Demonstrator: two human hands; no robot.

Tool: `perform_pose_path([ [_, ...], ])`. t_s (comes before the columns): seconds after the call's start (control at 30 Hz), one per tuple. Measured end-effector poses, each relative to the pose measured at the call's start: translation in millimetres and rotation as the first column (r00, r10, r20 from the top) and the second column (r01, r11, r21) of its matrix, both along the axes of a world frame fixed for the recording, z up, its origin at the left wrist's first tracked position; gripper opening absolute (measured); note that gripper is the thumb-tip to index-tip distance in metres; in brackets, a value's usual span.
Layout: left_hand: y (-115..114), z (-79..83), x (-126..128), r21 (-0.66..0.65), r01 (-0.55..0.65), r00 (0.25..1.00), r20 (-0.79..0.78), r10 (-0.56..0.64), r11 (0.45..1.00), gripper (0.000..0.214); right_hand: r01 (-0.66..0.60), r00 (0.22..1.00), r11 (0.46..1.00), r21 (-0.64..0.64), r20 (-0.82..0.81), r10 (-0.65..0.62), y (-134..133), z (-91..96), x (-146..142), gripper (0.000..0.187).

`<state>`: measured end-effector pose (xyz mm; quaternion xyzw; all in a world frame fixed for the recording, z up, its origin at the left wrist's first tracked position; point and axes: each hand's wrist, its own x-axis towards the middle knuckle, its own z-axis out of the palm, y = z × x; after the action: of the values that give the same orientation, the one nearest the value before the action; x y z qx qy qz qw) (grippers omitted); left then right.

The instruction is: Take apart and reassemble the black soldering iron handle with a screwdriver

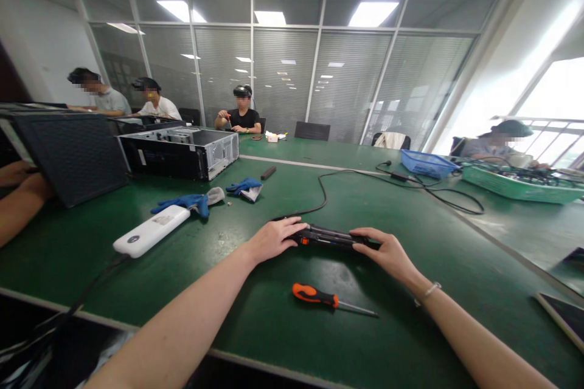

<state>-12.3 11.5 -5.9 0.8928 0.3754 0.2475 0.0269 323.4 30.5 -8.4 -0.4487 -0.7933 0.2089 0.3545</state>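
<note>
A flat black device with a small orange part [328, 236] is on the green table in front of me, and its exact kind is unclear. My left hand [277, 238] holds its left end, fingers on top and thumb lower at the near side. Its right end sits between the thumb and fingers of my right hand [381, 246]. Nearer to me lies an orange-and-black screwdriver [335, 299], its shaft pointing right. A black cable [325, 191] runs behind the device, and where it ends near my left hand is hidden.
At left are a white power strip [152, 231], blue gloves [246, 188], an open computer case [177, 152] and a black panel [73, 158] by another person's hands [22, 188]. Blue [429, 164] and green baskets [515, 185] stand right. Several people sit around the table.
</note>
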Motion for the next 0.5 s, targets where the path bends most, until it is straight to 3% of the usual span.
perform_pose_path([
  [0.5, 0.1, 1.1, 2.7, -0.001, 0.014, 1.000, -0.003, -0.014, 1.000, 0.045, -0.045, 0.995, 0.997, -0.055, 0.089, 0.050, 2.1, 4.4, 2.5, 0.036],
])
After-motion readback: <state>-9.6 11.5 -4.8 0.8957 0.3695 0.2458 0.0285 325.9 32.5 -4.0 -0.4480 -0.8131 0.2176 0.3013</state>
